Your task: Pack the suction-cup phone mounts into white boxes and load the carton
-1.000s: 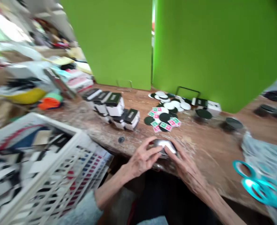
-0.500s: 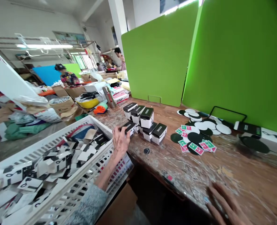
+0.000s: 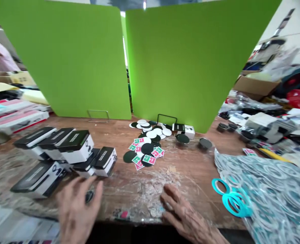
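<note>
In the head view my left hand [image 3: 76, 208], a little blurred, hovers at the table's front left with thumb and fingers apart and nothing in it. A small dark disc [image 3: 89, 196] lies on the table, seen between its thumb and fingers. Just beyond are several small black-and-white cardboard boxes [image 3: 76, 147], some stacked; one box [image 3: 38, 179] lies nearer, to the left. My right hand [image 3: 184, 215] rests on the wooden table [image 3: 190, 176] near the front edge, fingers loosely bent and apart, holding nothing. Black and white round discs [image 3: 151, 135] and small green-and-pink cards [image 3: 148, 159] lie scattered ahead.
Green panels [image 3: 177, 67] stand along the back. Another box [image 3: 190, 132] and dark round pieces [image 3: 205, 143] lie before them. At right, a clear plastic bag [image 3: 272, 193] holds many rings, with blue rings [image 3: 235, 203] beside it. A person in pink [image 3: 2, 54] is far left.
The view has swung right, so the white basket is out of sight. My left hand has let go of the box at the left and moved right, away from it.
</note>
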`<action>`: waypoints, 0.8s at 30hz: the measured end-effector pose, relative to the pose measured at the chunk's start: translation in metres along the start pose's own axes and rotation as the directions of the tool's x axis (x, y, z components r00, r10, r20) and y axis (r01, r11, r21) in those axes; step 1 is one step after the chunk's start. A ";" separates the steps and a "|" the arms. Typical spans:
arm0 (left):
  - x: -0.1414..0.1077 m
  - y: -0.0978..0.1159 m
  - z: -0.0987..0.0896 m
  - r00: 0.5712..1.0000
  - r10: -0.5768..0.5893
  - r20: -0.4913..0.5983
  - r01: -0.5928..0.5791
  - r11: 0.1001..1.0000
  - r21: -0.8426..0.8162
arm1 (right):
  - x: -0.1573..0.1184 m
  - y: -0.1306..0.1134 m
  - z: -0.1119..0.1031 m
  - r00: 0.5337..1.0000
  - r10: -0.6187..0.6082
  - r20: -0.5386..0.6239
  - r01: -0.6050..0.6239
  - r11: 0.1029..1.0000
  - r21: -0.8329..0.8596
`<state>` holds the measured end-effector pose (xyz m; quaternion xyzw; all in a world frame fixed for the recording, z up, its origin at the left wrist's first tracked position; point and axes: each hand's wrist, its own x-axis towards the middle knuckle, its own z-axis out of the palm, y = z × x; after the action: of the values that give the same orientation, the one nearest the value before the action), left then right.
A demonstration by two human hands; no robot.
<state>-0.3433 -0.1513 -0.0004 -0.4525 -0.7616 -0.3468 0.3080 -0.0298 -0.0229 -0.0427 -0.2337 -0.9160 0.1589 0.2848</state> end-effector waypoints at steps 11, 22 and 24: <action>-0.048 0.044 0.078 0.984 0.061 0.169 -0.015 0.966 -0.258 | 0.207 0.166 -0.101 0.894 0.448 -0.007 -0.385 0.760 -0.523; -0.045 0.045 0.078 0.987 0.058 0.150 -0.018 0.967 -0.256 | 0.258 0.196 -0.044 0.857 0.515 -0.025 -0.392 0.621 -0.679; -0.043 0.047 0.077 0.987 0.052 0.150 -0.012 0.967 -0.256 | 0.250 0.198 -0.061 0.877 0.479 -0.037 -0.365 0.613 -0.701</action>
<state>-0.2957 -0.0934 -0.0663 -0.5262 -0.7253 -0.4000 0.1926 -0.1085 0.2829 0.0333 -0.5186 -0.8454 -0.1127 0.0601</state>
